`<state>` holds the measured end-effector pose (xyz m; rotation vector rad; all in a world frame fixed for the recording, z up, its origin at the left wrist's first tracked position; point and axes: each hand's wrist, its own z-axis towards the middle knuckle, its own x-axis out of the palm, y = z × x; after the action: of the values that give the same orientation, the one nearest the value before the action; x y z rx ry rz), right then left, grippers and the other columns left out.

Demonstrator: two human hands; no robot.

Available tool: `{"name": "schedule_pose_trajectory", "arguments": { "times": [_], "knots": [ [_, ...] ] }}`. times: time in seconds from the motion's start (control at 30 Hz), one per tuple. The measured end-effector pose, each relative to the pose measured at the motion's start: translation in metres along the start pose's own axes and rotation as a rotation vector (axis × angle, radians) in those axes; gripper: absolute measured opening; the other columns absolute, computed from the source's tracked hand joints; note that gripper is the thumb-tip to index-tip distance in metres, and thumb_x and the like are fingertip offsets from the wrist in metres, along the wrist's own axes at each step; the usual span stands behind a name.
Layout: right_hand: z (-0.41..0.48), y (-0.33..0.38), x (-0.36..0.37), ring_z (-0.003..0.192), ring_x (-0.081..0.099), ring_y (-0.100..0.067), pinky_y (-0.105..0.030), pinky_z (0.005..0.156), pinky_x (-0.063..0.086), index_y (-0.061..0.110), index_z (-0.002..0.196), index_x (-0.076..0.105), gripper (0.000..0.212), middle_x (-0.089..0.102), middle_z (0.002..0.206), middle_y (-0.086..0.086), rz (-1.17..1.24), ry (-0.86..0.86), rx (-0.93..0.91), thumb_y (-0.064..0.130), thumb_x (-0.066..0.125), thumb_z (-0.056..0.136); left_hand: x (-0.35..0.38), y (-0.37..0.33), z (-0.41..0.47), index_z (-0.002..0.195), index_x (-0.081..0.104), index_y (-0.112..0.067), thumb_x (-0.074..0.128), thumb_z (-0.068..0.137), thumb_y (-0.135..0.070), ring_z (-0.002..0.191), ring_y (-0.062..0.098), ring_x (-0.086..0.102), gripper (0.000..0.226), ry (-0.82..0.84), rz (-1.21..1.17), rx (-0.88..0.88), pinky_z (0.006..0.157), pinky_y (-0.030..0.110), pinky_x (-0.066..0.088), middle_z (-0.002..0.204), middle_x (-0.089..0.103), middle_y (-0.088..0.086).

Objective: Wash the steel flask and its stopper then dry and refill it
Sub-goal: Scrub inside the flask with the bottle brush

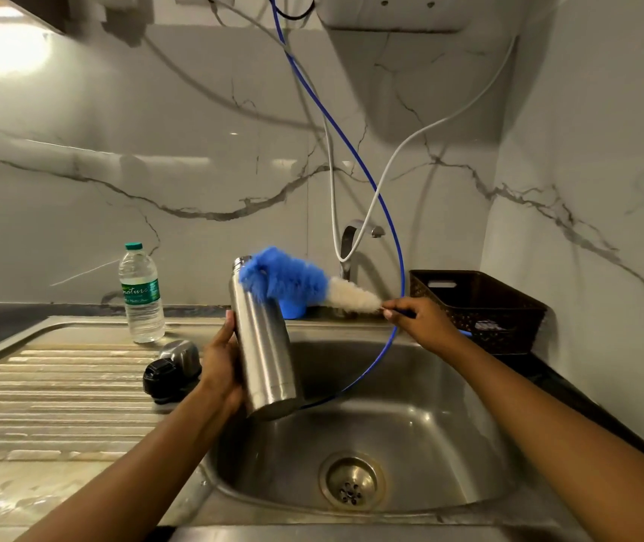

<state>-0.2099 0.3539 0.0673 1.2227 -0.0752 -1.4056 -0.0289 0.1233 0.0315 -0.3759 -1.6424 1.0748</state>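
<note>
My left hand (222,363) grips the steel flask (263,346) by its lower body and holds it tilted over the sink basin (422,432), its open mouth at the upper left. My right hand (420,320) pinches the handle of a bottle brush (301,281) with blue and white bristles. The blue tip lies against the flask's mouth and most of the bristles are outside. The flask's black stopper (162,379) and a steel cap (181,356) rest on the ribbed drainboard (58,393) just left of the flask.
A clear plastic water bottle (141,295) with a green cap stands at the back of the drainboard. The tap (351,244) rises behind the basin, with a blue hose (387,213) and a white hose (402,146) hanging by it. A dark basket (477,311) sits at the right.
</note>
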Motion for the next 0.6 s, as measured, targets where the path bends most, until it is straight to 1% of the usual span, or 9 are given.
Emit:
{"name": "schedule_pose_trajectory", "arguments": {
  "times": [0.07,0.1,0.17,0.23,0.3,0.33,0.47,0.53,0.6],
  "knots": [
    [0.005,0.008,0.007,0.097,0.058,-0.017,-0.026,0.086,0.045,0.011,0.115,0.065,0.026,0.067,0.104,-0.007,0.016,0.0,0.003,0.013,0.059,0.091,0.002,-0.001,-0.001,0.117,0.059,-0.01,0.044,0.089,-0.057,0.075,0.031,0.067,0.057,0.017,-0.06,-0.012,0.06,0.037,0.059,0.095,0.069,0.02],
    [0.004,0.008,0.007,0.097,0.058,-0.015,-0.021,0.084,0.044,0.013,0.115,0.066,0.025,0.066,0.103,-0.004,0.01,0.02,-0.011,0.014,0.059,0.091,0.003,-0.002,-0.002,0.116,0.059,-0.011,0.046,0.087,-0.058,0.072,0.03,0.068,0.058,0.025,-0.078,-0.001,0.06,0.037,0.059,0.092,0.07,0.018],
    [-0.007,0.001,0.0,0.097,0.058,-0.008,-0.018,0.082,0.043,0.025,0.108,0.067,0.021,0.065,0.101,0.005,-0.013,0.089,-0.029,0.016,0.06,0.09,0.004,-0.002,-0.004,0.117,0.056,-0.015,0.055,0.077,-0.062,0.068,0.027,0.069,0.062,0.01,-0.061,0.05,0.058,0.037,0.058,0.087,0.07,0.015],
    [-0.025,-0.009,-0.013,0.094,0.059,-0.002,-0.015,0.082,0.043,0.035,0.098,0.066,0.023,0.065,0.095,0.015,-0.022,0.171,-0.014,0.015,0.062,0.089,0.005,-0.003,-0.006,0.122,0.055,-0.014,0.066,0.064,-0.064,0.08,0.03,0.07,0.077,0.036,-0.056,0.048,0.067,0.045,0.059,0.096,0.071,0.017],
    [-0.042,-0.014,-0.025,0.089,0.06,0.004,-0.011,0.079,0.043,0.034,0.093,0.067,0.026,0.067,0.087,0.02,-0.017,0.241,0.018,0.01,0.062,0.088,0.004,-0.005,-0.007,0.127,0.054,-0.01,0.06,0.07,-0.066,0.097,0.036,0.066,0.079,0.016,-0.079,0.022,0.08,0.051,0.055,0.11,0.067,0.021],
    [-0.046,-0.015,-0.028,0.088,0.06,0.005,-0.011,0.078,0.043,0.033,0.092,0.067,0.026,0.067,0.086,0.022,-0.004,0.25,0.029,0.008,0.062,0.087,0.002,-0.006,-0.006,0.129,0.053,-0.01,0.056,0.074,-0.066,0.1,0.037,0.065,0.078,-0.014,-0.078,0.03,0.08,0.05,0.055,0.114,0.066,0.021],
    [-0.029,-0.012,-0.02,0.097,0.059,-0.005,-0.021,0.087,0.044,0.036,0.094,0.066,0.023,0.066,0.098,0.012,0.038,0.13,0.045,0.014,0.062,0.088,0.005,-0.008,-0.007,0.131,0.049,-0.013,0.052,0.078,-0.063,0.089,0.035,0.065,0.073,-0.063,0.003,0.061,0.073,0.044,0.053,0.106,0.065,0.019],
    [-0.013,-0.005,-0.007,0.099,0.059,-0.011,-0.026,0.091,0.044,0.031,0.101,0.066,0.02,0.066,0.101,0.006,0.048,0.072,0.049,0.016,0.061,0.089,0.007,-0.007,-0.007,0.129,0.05,-0.01,0.049,0.084,-0.059,0.083,0.033,0.064,0.067,-0.09,0.03,0.061,0.067,0.039,0.052,0.1,0.065,0.019],
    [0.001,0.006,0.006,0.099,0.059,-0.014,-0.028,0.092,0.044,0.019,0.112,0.066,0.023,0.067,0.102,-0.001,0.066,0.028,0.044,0.016,0.06,0.09,0.008,-0.006,-0.009,0.127,0.052,-0.007,0.048,0.086,-0.058,0.083,0.032,0.065,0.065,-0.082,0.002,0.049,0.064,0.038,0.055,0.1,0.066,0.02]
  ]
}}
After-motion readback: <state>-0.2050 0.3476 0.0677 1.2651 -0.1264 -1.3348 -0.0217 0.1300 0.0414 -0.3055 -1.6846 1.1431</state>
